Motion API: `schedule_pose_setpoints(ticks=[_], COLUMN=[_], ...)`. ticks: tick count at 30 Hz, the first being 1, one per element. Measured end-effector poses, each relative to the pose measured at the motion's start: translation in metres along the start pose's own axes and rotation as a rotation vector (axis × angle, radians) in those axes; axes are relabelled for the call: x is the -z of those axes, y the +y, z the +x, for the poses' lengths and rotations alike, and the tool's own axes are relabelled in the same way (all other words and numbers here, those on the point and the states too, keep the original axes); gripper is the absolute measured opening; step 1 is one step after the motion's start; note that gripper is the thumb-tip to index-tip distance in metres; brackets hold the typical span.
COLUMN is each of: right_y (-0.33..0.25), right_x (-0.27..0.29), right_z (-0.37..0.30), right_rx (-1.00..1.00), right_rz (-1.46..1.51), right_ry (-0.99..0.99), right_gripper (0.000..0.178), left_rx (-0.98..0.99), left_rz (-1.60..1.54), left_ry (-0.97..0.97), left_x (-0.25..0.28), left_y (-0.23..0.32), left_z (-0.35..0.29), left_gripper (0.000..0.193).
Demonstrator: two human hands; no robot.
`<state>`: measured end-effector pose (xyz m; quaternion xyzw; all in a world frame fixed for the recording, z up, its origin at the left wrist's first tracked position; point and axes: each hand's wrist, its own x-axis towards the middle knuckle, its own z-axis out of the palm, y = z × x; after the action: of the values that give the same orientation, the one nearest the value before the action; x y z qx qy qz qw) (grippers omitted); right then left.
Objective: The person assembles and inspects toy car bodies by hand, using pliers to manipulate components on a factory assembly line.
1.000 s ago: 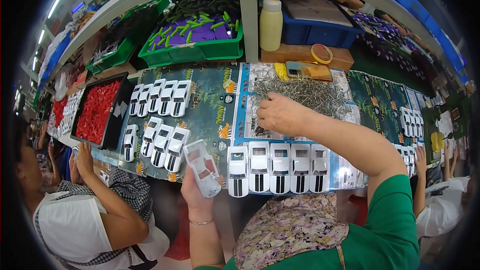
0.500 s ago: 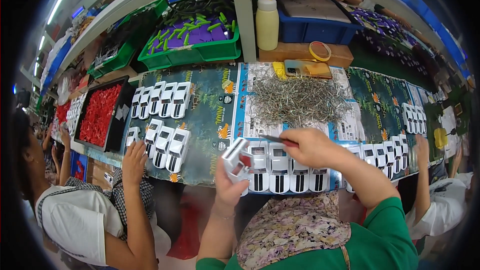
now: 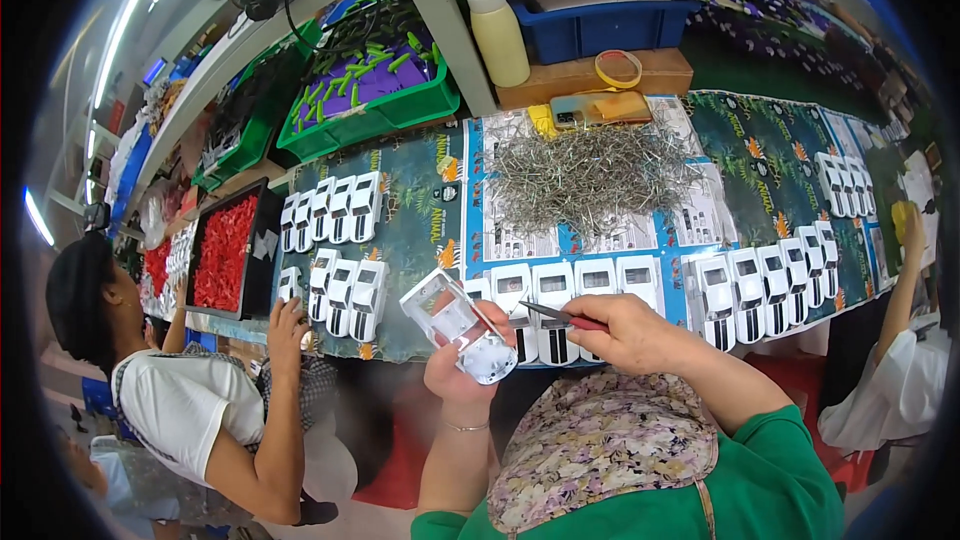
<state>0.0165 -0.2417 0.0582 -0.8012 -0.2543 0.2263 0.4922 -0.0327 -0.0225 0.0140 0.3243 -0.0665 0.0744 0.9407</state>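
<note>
My left hand (image 3: 458, 370), below the front row of cars, grips a white toy car body (image 3: 447, 320) tilted with its hollow underside facing up. Clear or pale parts show inside the shell. My right hand (image 3: 632, 333) is closed around a slim, dark, pointed tool with a red grip (image 3: 565, 317); it looks like tweezers, but I cannot tell for sure. Its tip points left toward the car body, a little apart from it. Just beyond my hands stands a row of white toy cars (image 3: 553, 290) with black stripes. Behind them lies a pile of thin metal pins (image 3: 590, 180).
More white cars stand at left (image 3: 340, 285) and right (image 3: 750, 285). A black bin of red parts (image 3: 262, 240), a green crate (image 3: 375, 118), a yellow bottle (image 3: 498, 40), a phone (image 3: 600, 108) and a blue crate (image 3: 600, 25) surround the work area. A co-worker (image 3: 190, 400) sits at left, another at right.
My left hand has turned the car body so its hollow underside faces up. My right hand has moved slightly lower with the pointed tool. The whole view has shifted and tilted.
</note>
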Motion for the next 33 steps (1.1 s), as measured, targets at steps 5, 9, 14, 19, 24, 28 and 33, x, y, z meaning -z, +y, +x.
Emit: schedule_pose_setpoints(ticks=[5, 9, 14, 19, 24, 28, 33], right_y=[0.004, 0.006, 0.004, 0.008, 0.008, 0.011, 0.013], right_x=[0.001, -0.002, -0.001, -0.010, -0.016, -0.020, -0.022], right_z=[-0.005, -0.007, -0.012, -0.016, -0.015, -0.013, -0.011], right_rx=[0.016, 0.016, -0.007, 0.156, 0.243, 0.254, 0.265], right_rz=[0.041, 0.066, 0.093, -0.037, -0.147, -0.189, -0.199], right_ry=[-0.009, 0.016, 0.088, 0.124, 0.146, 0.132, 0.147], right_gripper=[0.031, 0.027, 0.022, 0.021, 0.021, 0.022, 0.019], left_rx=[0.022, 0.048, -0.014, -0.072, -0.110, -0.134, -0.121], left_rz=[-0.032, -0.028, 0.018, 0.164, 0.112, 0.152, 0.135], left_ry=[0.038, 0.055, 0.090, 0.072, 0.067, 0.065, 0.066], left_x=[-0.009, -0.012, -0.001, -0.001, -0.005, -0.007, -0.006], left_y=[-0.002, -0.002, -0.004, -0.004, -0.002, -0.003, -0.005], left_z=[-0.003, -0.005, -0.005, -0.005, -0.007, -0.008, -0.008], left_gripper=[0.064, 0.063, 0.064, 0.060, 0.062, 0.062, 0.061])
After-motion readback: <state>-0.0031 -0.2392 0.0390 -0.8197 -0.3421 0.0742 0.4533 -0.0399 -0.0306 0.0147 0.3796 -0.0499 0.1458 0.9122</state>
